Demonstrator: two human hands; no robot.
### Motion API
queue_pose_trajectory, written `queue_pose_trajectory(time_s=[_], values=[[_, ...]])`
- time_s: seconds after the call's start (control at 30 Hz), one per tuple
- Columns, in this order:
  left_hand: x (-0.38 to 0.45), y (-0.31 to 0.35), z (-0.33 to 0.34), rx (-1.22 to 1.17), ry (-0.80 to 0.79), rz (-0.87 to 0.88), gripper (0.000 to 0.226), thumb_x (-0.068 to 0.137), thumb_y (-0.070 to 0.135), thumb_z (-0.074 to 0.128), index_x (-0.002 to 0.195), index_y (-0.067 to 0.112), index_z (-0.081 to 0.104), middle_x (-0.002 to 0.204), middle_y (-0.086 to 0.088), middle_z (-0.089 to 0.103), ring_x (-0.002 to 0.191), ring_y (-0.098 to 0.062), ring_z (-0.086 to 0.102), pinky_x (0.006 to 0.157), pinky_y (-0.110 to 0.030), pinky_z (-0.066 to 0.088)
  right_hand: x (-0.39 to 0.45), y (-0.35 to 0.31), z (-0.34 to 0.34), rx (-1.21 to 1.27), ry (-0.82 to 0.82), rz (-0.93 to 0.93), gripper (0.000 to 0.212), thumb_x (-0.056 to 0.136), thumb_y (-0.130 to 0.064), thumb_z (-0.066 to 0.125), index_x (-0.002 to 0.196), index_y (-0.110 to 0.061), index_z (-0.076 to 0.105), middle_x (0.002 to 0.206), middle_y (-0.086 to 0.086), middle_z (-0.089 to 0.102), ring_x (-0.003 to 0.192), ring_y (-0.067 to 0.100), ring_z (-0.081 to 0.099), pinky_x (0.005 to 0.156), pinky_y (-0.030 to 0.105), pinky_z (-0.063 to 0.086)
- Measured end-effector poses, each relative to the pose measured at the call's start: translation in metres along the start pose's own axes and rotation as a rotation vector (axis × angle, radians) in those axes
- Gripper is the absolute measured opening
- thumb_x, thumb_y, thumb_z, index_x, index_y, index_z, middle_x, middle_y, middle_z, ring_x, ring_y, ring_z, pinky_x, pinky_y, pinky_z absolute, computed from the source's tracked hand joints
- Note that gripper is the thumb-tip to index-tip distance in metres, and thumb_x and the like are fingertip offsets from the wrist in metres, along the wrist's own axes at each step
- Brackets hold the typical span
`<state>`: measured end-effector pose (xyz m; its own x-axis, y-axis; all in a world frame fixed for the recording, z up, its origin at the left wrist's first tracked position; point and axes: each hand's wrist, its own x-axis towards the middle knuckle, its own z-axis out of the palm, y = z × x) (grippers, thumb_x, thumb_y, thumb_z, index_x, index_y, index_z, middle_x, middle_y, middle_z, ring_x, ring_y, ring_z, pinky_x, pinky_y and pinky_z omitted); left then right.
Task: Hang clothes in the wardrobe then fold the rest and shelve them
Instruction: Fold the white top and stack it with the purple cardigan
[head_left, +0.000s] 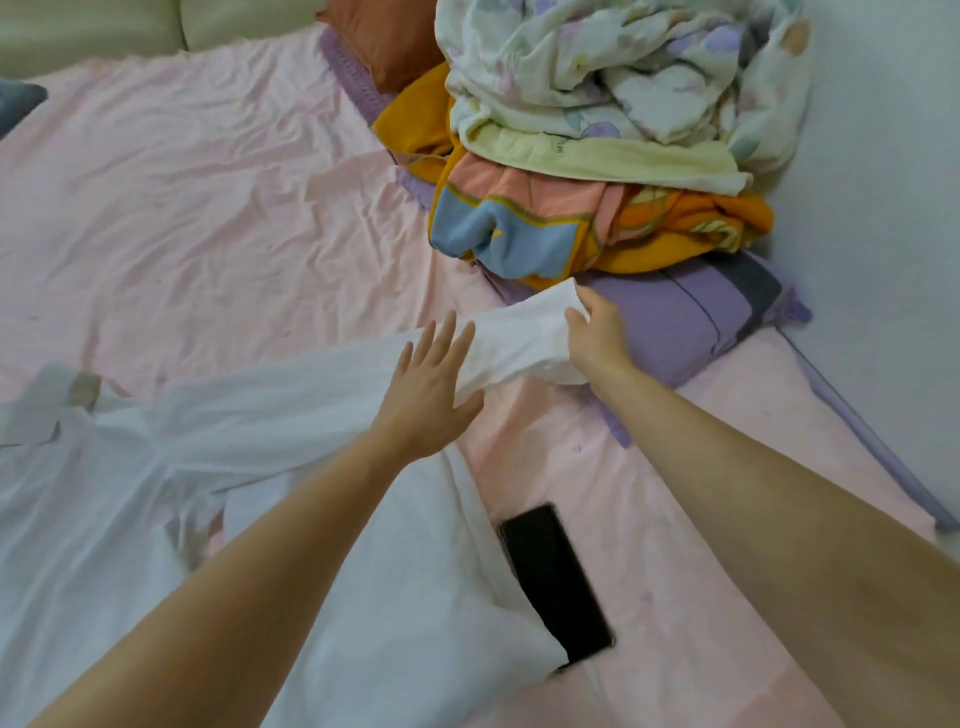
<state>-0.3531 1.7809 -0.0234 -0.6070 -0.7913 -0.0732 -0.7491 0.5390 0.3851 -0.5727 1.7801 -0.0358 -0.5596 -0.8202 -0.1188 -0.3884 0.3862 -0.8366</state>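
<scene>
While the flat left hand (434, 384) presses the white shirt's sleeve (511, 338), right hand (597, 335) pinches its cuff, pointing up-right.

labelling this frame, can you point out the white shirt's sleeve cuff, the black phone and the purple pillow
sleeve cuff (540, 317): head view, on the white cuff by the right hand's fingertips.
black phone (558, 582): head view, middle of its dark screen.
purple pillow (670, 317): head view, on its lilac top face.

My white shirt (270, 415) lies spread flat and a bit wrinkled on the pink bed sheet (182, 208), its body toward the near left edge of the bed. One long sleeve (514, 338) stretches out toward the bed's right edge, its cuff end raised slightly.
</scene>
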Motion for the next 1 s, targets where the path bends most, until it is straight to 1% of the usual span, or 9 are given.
queue_pose_trajectory(time_s=[0.2, 0.33, 0.5, 0.63, 0.73, 0.8, 0.9, 0.93, 1.0], values=[[0.002, -0.016, 0.062, 0.243, -0.368, -0.118, 0.096, 0.090, 0.039, 0.058, 0.153, 0.024, -0.014, 0.159, -0.005, -0.021, 0.146, -0.029, -0.018, 0.119, -0.047, -0.004, 0.005, 0.065, 0.011, -0.211, 0.059, 0.044, 0.039, 0.101, -0.017, 0.041, 0.139, -0.010, 0.049, 0.137, 0.016, 0.053, 0.124, 0.035, 0.048, 0.098, 0.036, 0.037], [0.010, -0.016, 0.082, 0.258, -0.312, -0.152, 0.088, 0.092, 0.009, 0.048, 0.153, 0.023, -0.014, 0.160, -0.005, -0.020, 0.147, -0.030, -0.014, 0.119, -0.050, 0.000, -0.001, 0.074, 0.023, -0.108, 0.219, -0.044, 0.031, 0.100, -0.015, 0.043, 0.123, -0.001, 0.059, 0.120, 0.021, 0.062, 0.109, 0.038, 0.055, 0.084, 0.037, 0.038], [0.015, -0.018, 0.095, 0.305, -0.276, -0.129, 0.075, 0.092, -0.008, 0.027, 0.154, 0.017, -0.008, 0.162, -0.003, -0.011, 0.149, -0.024, -0.004, 0.120, -0.042, 0.009, -0.018, 0.099, 0.038, -0.373, 0.126, 0.028, 0.029, 0.095, -0.021, 0.049, 0.118, -0.005, 0.057, 0.122, 0.016, 0.058, 0.112, 0.035, 0.053, 0.084, 0.038, 0.040], [0.010, -0.015, 0.112, 0.274, -0.423, -0.078, 0.073, 0.095, -0.005, 0.026, 0.154, 0.021, -0.009, 0.161, -0.002, -0.016, 0.148, -0.026, -0.010, 0.119, -0.048, 0.002, -0.035, 0.103, 0.063, -0.443, 0.211, 0.163, 0.052, 0.089, -0.042, 0.060, 0.121, -0.003, 0.045, 0.129, 0.014, 0.051, 0.120, 0.030, 0.049, 0.088, 0.039, 0.043], [0.001, -0.015, 0.124, 0.315, -0.493, -0.065, 0.072, 0.099, 0.000, 0.026, 0.152, 0.026, -0.014, 0.159, -0.003, -0.021, 0.147, -0.029, -0.017, 0.117, -0.054, -0.005, -0.043, 0.108, 0.074, -0.478, 0.104, 0.356, 0.073, 0.090, -0.048, 0.057, 0.135, 0.004, 0.032, 0.140, 0.021, 0.043, 0.127, 0.035, 0.044, 0.103, 0.040, 0.039], [-0.001, -0.018, 0.127, 0.326, -0.498, -0.061, 0.074, 0.098, -0.002, 0.028, 0.152, 0.027, -0.015, 0.159, -0.003, -0.022, 0.146, -0.030, -0.017, 0.117, -0.054, -0.005, -0.041, 0.109, 0.073, -0.497, 0.016, 0.419, 0.076, 0.089, -0.046, 0.058, 0.139, 0.003, 0.029, 0.140, 0.019, 0.043, 0.125, 0.034, 0.046, 0.102, 0.039, 0.041], [0.000, -0.020, 0.121, 0.183, -0.535, -0.075, 0.081, 0.091, -0.006, 0.035, 0.154, 0.024, -0.006, 0.161, -0.002, -0.015, 0.148, -0.026, -0.012, 0.119, -0.049, -0.002, -0.031, 0.100, 0.066, -0.339, -0.117, 0.513, 0.058, 0.083, -0.030, 0.063, 0.134, -0.014, 0.040, 0.120, 0.011, 0.058, 0.107, 0.031, 0.059, 0.083, 0.036, 0.053], [0.001, -0.017, 0.115, 0.033, -0.505, -0.123, 0.077, 0.091, -0.005, 0.037, 0.155, 0.022, 0.003, 0.162, -0.002, -0.006, 0.149, -0.025, -0.004, 0.120, -0.044, 0.003, -0.028, 0.095, 0.065, -0.303, -0.138, 0.498, 0.054, 0.080, -0.027, 0.063, 0.130, -0.018, 0.043, 0.116, 0.009, 0.060, 0.104, 0.031, 0.060, 0.082, 0.036, 0.053], [0.004, -0.008, 0.097, -0.490, -0.350, -0.333, 0.063, 0.092, -0.001, 0.040, 0.151, 0.018, 0.028, 0.155, -0.003, 0.028, 0.142, -0.023, 0.027, 0.113, -0.031, 0.023, -0.024, 0.077, 0.061, -0.192, -0.120, 0.381, 0.051, 0.080, -0.025, 0.065, 0.128, -0.014, 0.050, 0.121, 0.012, 0.061, 0.109, 0.031, 0.059, 0.091, 0.039, 0.051]])
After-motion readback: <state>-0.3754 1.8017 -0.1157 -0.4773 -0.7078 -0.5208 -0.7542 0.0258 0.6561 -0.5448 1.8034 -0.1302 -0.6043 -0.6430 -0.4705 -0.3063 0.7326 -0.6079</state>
